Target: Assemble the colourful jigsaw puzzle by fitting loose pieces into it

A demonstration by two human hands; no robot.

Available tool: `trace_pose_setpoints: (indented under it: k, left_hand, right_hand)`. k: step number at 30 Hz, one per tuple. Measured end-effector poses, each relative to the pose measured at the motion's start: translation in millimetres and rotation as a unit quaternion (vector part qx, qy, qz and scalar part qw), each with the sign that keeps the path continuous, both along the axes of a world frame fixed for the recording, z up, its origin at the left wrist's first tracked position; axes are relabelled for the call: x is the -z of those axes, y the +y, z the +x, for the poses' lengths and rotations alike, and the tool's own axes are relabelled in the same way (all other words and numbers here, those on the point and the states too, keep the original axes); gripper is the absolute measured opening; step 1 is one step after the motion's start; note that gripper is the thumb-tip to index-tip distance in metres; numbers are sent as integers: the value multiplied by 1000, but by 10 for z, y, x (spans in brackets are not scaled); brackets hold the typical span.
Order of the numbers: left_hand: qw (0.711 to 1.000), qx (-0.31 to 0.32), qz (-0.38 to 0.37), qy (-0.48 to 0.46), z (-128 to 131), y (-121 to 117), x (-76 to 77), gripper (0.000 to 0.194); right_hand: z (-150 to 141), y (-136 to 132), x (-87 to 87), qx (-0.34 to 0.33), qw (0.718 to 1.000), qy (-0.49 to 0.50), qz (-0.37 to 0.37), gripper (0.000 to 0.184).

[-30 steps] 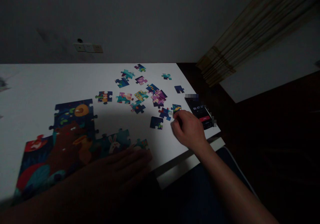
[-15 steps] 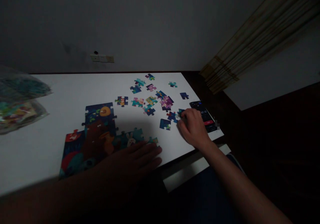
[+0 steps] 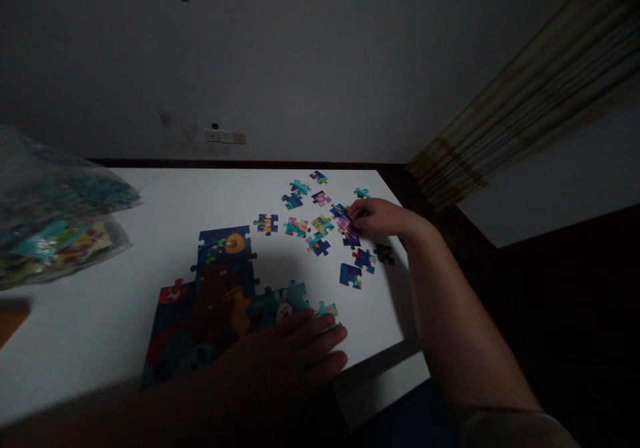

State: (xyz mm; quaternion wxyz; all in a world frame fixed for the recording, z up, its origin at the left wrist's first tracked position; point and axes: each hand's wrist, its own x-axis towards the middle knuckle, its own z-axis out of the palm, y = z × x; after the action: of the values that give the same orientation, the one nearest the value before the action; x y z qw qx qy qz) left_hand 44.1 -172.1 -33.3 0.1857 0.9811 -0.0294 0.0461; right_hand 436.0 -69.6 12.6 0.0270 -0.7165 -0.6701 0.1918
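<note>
A partly joined jigsaw puzzle [image 3: 220, 288], with a brown bear, an orange moon and a white rabbit, lies on the white table. My left hand [image 3: 300, 345] rests flat on its lower right part, fingers stretched out and hiding some of it. One teal puzzle piece [image 3: 327, 309] shows just past those fingertips. Farther right, my right hand [image 3: 383, 217] reaches into the loose pieces, with thumb and fingers closed at a purple puzzle piece [image 3: 345, 225] in an overlapping pile. A dark blue puzzle piece [image 3: 351, 276] and a red-and-blue puzzle piece [image 3: 365, 260] lie nearer me.
Several loose pieces, among them a yellow-teal one [image 3: 323, 225], spread over the table [image 3: 175, 195]. Clear plastic bags [image 3: 65, 235] with colourful contents are at left. An orange object [image 3: 13, 318] lies at the left edge. A wall with sockets [image 3: 225, 137] stands behind; a curtain [image 3: 460, 161] hangs right.
My right hand has moved away from me, from the pieces beside the phone to the purple pile. Its arm now covers the phone's place. My left hand stays on the puzzle; the view has shifted.
</note>
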Motion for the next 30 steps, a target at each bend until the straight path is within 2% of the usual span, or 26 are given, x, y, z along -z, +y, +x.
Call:
trace_pose_setpoints:
  k: [2,6,9,12,15,19,21,22,23,25,27,30]
  left_hand:
    - [1000,-4,2,-9,-8,0,-45,64]
    - [999,-17,12,-25,-20,-13,-83,64]
    - [999,-8,31,-41,-4,-27,-72,60]
    - [997,2,53,-63,22,-31,-78,47]
    - [997,8,51,-59,34,-35,-96,46]
    - [998,2,35,-51,37,-52,-80,49]
    - [998,4,26,-53,43,-63,-59,48]
    - [998,5,23,-54,45,-66,-50,47]
    - [998,5,20,-53,48,-69,-43,47]
    - [999,3,16,-48,47,-73,-37,47]
    - [999,2,5,-48,41,-75,-39,49]
    - [999,5,-7,-42,29,-75,-48,50]
  right_hand:
    - [143,159,-49,10,1000,-3,11,23]
    - [319,402,61,53,994,-33,91,50]
    - [383,454,215,88,989,-45,113,59]
    - [412,417,288,128,982,-50,126,65]
    - [394,327,224,139,983,-34,119,58]
    - [259,152,-51,110,988,-2,107,42]
    - [103,55,-205,74,992,39,97,35]
    - [-4,11,-267,55,988,105,96,34]
    - [-127,-28,-314,11,981,182,62,34]
    - [-405,-81,-353,-116,948,278,-104,41]
    - [-676,-96,-331,-220,905,268,-246,46]
    - [-953,-75,-252,-281,894,223,-267,28]
